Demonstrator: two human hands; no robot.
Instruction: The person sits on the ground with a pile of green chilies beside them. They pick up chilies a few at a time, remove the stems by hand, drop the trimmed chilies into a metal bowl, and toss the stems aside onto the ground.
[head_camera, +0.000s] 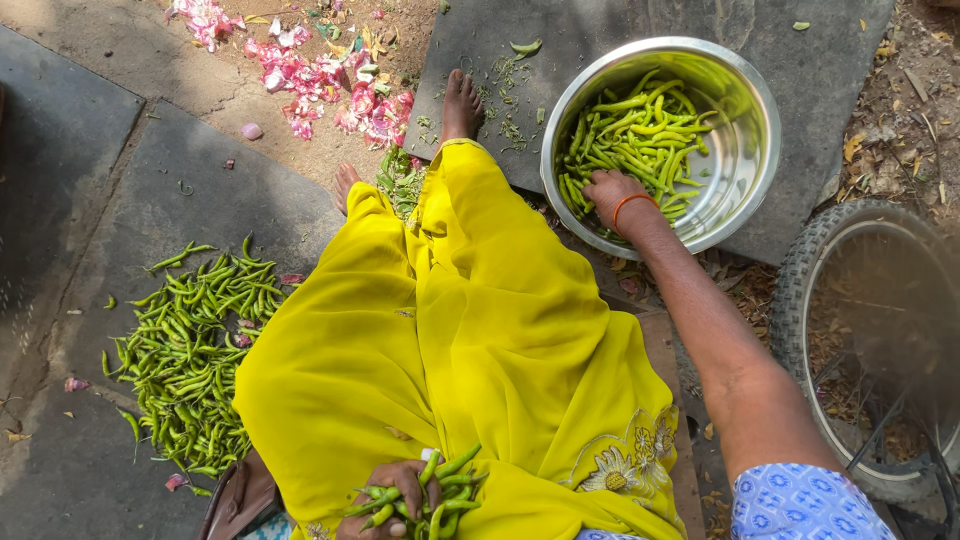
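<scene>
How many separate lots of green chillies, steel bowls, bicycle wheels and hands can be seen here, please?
Lots of green chillies: 3 – pile on the ground, lot in the bowl, bunch in the left hand
Steel bowl: 1
Bicycle wheel: 1
Hands: 2 – left hand, right hand
Total: 7

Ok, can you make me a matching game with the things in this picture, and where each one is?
Things:
1. round shiny steel bowl
2. loose heap of green chillies
3. pink flower petals
4. black bicycle tyre

Places:
A. scattered on the ground beyond the feet
B. at the right edge
C. on the grey stone slab, right hand inside
D. on the ground left of the yellow cloth

Pairs: 1-C, 2-D, 3-A, 4-B
</scene>
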